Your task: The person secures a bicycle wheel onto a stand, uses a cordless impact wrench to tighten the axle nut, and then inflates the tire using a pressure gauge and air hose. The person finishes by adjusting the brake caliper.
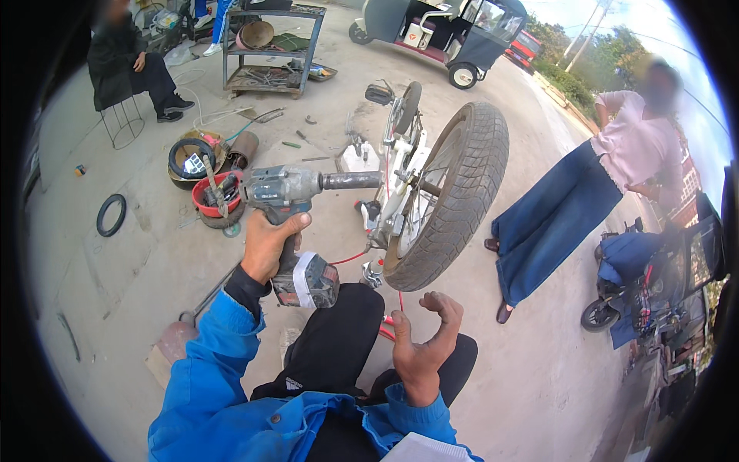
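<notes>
Rather grimy, grey-black impact wrench (282,187).

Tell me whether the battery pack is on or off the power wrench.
On: the battery pack sits joined to the handle of the power wrench, below the left hand, a white band across it.

Open-air repair workshop
Around me on the concrete (154,266): a bike (466,200) near a hand-held impact wrench (283,185), a red tub (202,202) of tools (228,189), a cart (262,88), a 3-wheeler (479,37).
</notes>
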Demonstrator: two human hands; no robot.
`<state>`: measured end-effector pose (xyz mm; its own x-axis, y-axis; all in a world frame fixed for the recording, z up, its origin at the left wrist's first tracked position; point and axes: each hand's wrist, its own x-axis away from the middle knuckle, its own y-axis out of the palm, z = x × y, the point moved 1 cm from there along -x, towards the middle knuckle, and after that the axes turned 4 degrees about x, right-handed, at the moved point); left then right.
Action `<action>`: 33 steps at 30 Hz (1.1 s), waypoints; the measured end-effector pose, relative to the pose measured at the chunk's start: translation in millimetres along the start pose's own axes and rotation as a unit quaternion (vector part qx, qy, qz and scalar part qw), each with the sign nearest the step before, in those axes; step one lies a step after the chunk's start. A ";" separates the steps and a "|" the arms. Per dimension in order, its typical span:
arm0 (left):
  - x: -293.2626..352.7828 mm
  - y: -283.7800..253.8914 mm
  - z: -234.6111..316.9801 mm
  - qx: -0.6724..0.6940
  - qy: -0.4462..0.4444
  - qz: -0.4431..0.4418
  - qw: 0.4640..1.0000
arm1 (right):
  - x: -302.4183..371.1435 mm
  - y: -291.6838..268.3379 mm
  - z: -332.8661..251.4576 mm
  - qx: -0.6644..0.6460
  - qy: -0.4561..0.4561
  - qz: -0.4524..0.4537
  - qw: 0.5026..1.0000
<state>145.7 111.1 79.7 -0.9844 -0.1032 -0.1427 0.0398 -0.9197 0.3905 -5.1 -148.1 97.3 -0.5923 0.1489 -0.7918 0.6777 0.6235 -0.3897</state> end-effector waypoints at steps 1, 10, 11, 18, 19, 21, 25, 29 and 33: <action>11.9 -3.9 -3.6 -0.006 -0.007 0.017 1.000 | 3.6 -0.3 -3.4 -0.019 -0.012 0.001 1.000; 176.5 3.7 -16.4 0.034 0.177 0.086 0.980 | 27.8 20.8 -78.0 -0.210 -0.117 -0.220 0.945; 191.6 6.0 -16.4 0.018 0.181 0.114 0.977 | 29.6 20.1 -83.5 -0.219 -0.116 -0.257 0.934; 240.8 12.2 -6.2 -0.208 0.267 0.019 0.941 | 33.5 -20.5 -87.6 -0.168 -0.147 -0.212 0.951; 246.7 14.4 -0.8 -0.192 0.272 -0.015 0.943 | 36.9 -28.1 -87.6 -0.137 -0.162 -0.194 0.958; 251.1 23.6 11.5 -0.211 0.269 -0.092 0.935 | 44.1 -36.3 -80.5 -0.210 -0.023 -0.239 0.948; 241.9 62.6 39.4 -0.321 0.274 -0.253 0.871 | 79.3 -58.8 -72.3 -0.355 0.260 -0.286 0.851; 223.3 121.4 65.2 -0.309 0.340 -0.328 0.825 | 85.3 -71.7 -60.6 -0.304 0.232 -0.100 0.919; 191.5 129.7 90.5 -0.305 0.455 -0.298 0.782 | 52.1 -97.0 -23.1 -0.400 0.255 0.111 0.873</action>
<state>-53.2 6.3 185.3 -0.3406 0.4398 -0.8310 -0.0316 -0.8887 -0.4574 -111.8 -183.1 104.7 -0.7404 0.5297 -0.4138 0.4001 0.8420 0.3619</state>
